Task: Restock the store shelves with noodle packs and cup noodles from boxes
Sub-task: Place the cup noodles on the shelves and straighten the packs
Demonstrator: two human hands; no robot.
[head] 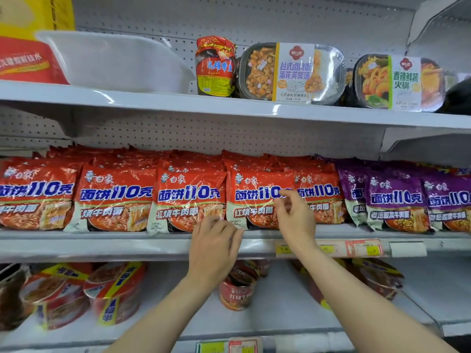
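Head view: both hands up at the middle shelf, which carries a full front row of upright noodle packs. Right hand, fingers loosely spread, rests against the face of one red pack; whether it grips is unclear. Left hand, fingers curled together and holding nothing, sits at the shelf lip just below-left of that pack. Pack stands directly ahead of both, right hand nearer. Purple packs farther right. Cup noodles below. White pegboard backing.
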